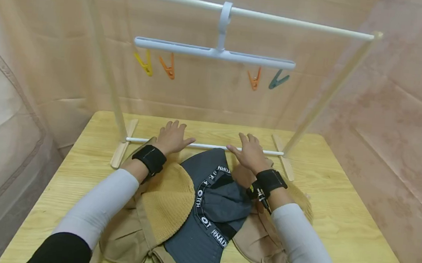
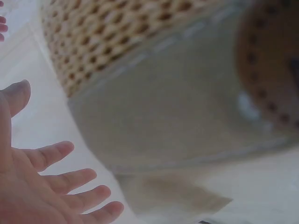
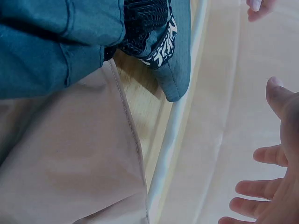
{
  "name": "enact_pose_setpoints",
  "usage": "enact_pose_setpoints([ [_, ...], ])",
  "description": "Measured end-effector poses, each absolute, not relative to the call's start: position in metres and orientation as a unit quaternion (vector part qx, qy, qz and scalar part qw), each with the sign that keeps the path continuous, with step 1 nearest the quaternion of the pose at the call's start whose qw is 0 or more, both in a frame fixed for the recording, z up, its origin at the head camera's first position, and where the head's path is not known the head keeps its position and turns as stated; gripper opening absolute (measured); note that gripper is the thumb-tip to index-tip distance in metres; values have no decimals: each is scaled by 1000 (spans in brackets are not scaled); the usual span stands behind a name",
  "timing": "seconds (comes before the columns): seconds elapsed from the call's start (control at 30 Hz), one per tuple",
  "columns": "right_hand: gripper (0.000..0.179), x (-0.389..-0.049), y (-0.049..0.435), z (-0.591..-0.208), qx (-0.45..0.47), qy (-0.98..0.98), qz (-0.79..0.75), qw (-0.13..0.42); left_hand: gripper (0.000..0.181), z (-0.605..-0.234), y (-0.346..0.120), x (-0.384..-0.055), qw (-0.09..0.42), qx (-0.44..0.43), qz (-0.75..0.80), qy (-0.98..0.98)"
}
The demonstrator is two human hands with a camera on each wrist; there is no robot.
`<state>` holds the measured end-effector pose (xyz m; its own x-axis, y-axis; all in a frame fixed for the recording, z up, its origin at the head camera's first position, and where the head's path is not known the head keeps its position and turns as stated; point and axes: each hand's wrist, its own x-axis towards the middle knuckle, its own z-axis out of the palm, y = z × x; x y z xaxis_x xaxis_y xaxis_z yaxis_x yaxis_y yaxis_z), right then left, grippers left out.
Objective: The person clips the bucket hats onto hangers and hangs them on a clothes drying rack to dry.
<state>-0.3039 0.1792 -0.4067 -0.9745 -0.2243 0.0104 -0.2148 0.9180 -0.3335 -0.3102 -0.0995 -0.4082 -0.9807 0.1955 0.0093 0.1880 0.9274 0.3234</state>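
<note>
My left hand (image 1: 171, 138) hovers with fingers spread above the far side of a tan hat (image 1: 167, 199), whose crown is woven. That hat's woven part, plain band (image 2: 163, 107) and round brown patch (image 2: 271, 60) fill much of the left wrist view. My right hand (image 1: 250, 153) is likewise held out, fingers apart, over a beige hat (image 1: 261, 239) with ties. Between the two lies a dark blue-grey bucket hat (image 1: 222, 203) with a white-lettered band; its brim edge reaches the rack's low bar. Neither hand holds anything.
A rack with a white top bar (image 1: 307, 25) and low bar (image 1: 209, 146) stands at the table's (image 1: 347, 231) far side. A pale blue hanger (image 1: 215, 53) hangs from it, with several clothespins, including a yellow one (image 1: 145, 62) and a teal one (image 1: 278, 79).
</note>
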Motion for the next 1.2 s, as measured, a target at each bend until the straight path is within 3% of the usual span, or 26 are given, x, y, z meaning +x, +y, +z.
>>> enact_pose_setpoints([
  [0.47,73,-299,191,-399,-129,975,-180,-16,69,-407,-91,-313,-16,91,171,981],
  [1.2,65,-270,211,-393,-116,968,-221,-24,65,-392,-64,-297,14,118,186,975],
])
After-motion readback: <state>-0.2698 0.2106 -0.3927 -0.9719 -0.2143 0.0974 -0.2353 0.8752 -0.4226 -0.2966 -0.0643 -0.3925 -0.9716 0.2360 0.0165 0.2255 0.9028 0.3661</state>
